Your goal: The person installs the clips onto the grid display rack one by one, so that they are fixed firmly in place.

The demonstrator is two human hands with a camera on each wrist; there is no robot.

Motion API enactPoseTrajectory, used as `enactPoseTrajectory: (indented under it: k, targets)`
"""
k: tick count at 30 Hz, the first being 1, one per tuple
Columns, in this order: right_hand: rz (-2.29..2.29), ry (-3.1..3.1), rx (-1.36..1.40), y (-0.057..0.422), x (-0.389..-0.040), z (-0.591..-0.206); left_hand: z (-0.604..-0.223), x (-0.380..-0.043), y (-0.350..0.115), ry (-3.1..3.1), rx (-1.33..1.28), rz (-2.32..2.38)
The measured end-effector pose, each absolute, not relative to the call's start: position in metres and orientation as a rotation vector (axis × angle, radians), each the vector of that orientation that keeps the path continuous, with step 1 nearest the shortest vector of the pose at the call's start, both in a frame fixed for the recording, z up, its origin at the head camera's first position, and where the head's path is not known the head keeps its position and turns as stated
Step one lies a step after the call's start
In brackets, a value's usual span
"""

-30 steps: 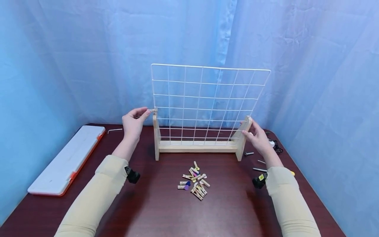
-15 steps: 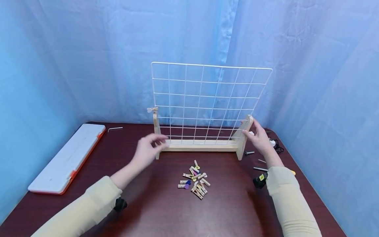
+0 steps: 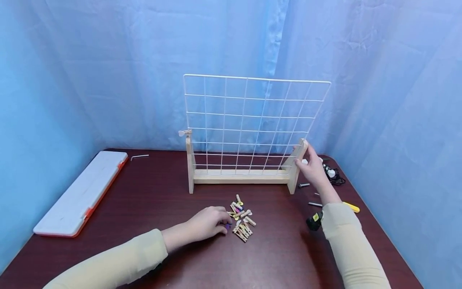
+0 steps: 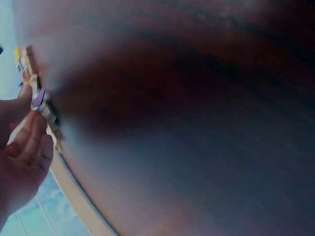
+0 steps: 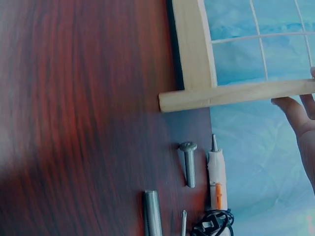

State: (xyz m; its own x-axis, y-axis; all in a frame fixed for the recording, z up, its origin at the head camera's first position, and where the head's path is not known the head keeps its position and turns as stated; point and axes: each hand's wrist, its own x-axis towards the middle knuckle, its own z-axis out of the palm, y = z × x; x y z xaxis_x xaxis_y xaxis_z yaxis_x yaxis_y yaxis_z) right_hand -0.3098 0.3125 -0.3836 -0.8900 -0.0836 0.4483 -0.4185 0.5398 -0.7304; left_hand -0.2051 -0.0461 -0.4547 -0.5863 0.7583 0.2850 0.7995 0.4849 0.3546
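Note:
My left hand (image 3: pixel 207 222) is at the left side of a pile of small wooden clothespins (image 3: pixel 243 232) with coloured hearts. A purple heart (image 4: pixel 38 100) on one clothespin shows between my thumb and fingers, which stand a little apart around it. My right hand (image 3: pixel 313 169) grips the right side panel (image 3: pixel 296 166) of a wooden stand that holds up a white wire grid (image 3: pixel 254 118). In the right wrist view, fingers (image 5: pixel 293 113) lie against that panel. A clothespin with a pale heart (image 3: pixel 185 133) sits at the grid's left edge, just above the left panel (image 3: pixel 190 166).
A white case with orange edges (image 3: pixel 83 192) lies at the left, with a hex key (image 3: pixel 139 156) behind it. On the right are a bolt (image 5: pixel 189 164), a metal rod (image 5: pixel 153 214), a yellow-handled tool (image 3: pixel 351 207) and a black cord (image 3: pixel 337 178).
My left hand has let go of the pale-heart clothespin, which stays on the grid's left edge, and has come down to the clothespin pile. My right hand keeps its grip on the stand.

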Motion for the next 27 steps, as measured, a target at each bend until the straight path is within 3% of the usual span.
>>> enactPoseTrajectory:
  k: [14,27]
  targets:
    - [1.367,-2.419,0.415,0.311,-0.309,-0.384,-0.453,-0.204,-0.040,-2.654,-1.371,-0.531]
    - [1.347,-2.441,0.396,0.309,-0.309,-0.378,-0.385,-0.218,-0.070,-2.510,-1.178,-0.867]
